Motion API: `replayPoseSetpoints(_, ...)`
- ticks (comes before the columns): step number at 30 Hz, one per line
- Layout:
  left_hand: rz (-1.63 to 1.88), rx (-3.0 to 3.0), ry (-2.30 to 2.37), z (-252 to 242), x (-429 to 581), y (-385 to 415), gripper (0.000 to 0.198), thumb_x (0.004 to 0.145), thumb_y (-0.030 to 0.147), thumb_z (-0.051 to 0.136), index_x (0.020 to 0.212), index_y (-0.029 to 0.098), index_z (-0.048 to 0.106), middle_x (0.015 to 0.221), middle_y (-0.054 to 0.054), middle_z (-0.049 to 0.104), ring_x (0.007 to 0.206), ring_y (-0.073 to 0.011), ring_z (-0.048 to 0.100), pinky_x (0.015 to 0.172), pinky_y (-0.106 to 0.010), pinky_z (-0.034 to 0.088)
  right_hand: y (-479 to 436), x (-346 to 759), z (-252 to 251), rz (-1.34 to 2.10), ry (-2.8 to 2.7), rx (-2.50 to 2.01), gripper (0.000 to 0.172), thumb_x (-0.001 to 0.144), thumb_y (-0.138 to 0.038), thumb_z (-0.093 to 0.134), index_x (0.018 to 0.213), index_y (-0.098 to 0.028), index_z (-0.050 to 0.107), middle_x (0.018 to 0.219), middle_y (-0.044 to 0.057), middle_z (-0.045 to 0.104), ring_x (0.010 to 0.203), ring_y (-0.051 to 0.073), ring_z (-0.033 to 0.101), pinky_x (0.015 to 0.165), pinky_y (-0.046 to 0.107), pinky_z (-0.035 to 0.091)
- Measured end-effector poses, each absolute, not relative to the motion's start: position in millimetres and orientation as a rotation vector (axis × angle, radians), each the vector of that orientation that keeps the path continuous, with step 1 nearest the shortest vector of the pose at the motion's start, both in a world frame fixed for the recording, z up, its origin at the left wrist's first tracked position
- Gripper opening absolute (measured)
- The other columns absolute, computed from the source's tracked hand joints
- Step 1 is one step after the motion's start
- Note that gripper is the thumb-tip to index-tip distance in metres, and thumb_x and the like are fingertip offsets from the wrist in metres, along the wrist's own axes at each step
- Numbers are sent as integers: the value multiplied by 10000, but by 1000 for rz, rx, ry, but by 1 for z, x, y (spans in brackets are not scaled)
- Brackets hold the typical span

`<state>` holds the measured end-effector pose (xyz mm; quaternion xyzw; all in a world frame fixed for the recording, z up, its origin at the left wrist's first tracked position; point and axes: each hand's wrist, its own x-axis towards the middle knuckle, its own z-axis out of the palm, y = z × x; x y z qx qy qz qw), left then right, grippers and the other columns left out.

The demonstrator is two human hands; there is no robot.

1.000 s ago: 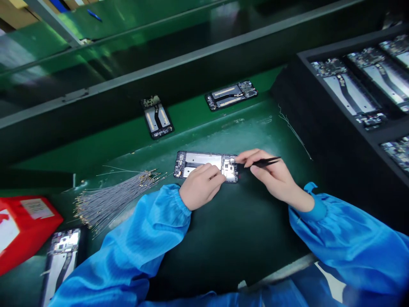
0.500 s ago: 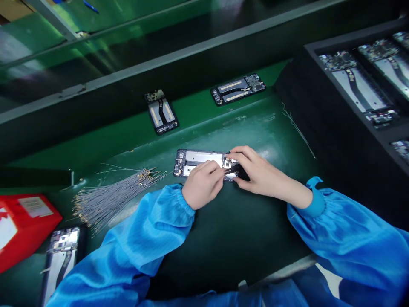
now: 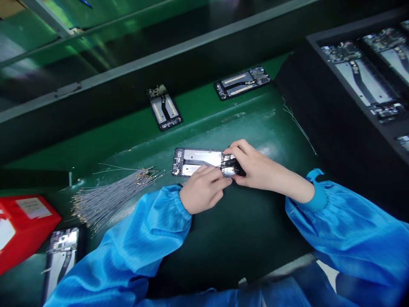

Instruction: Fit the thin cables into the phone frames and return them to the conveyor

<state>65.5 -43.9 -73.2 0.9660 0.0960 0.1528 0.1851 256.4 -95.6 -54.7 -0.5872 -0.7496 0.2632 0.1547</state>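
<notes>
We saw an opened phone lying flat on the green surface, between both hands. Our left hand rested curled on its near edge, fingers pressing the frame. Our right hand gripped black tweezers, their tips down on the phone's right end. A bundle of thin wires lay to the left, and two more phones sat farther back. A black tray stood at right.
</notes>
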Motion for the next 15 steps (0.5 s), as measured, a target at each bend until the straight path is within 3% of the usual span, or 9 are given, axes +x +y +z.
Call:
replayPoseSetpoints(8,432,2703,177,-71,54,-23,290,828,116,387,1012,167,606,780,-40,526,727,-145,456,669,-272,408,-94,254,-49,781,-2172,-1722,468,698,-161,541,1140,-185,390,1098,87,389,904,204,491,760,330,466)
replayPoseSetpoints(15,464,2663,127,-74,50,-10,292,857,123,384,941,203,652,729,-16,443,666,-111,414,625,-225,390,-95,255,-51,739,-2175,-1739,476,720,-234,575,1151,-196,378,1084,78,399,884,200,501,734,325,471)
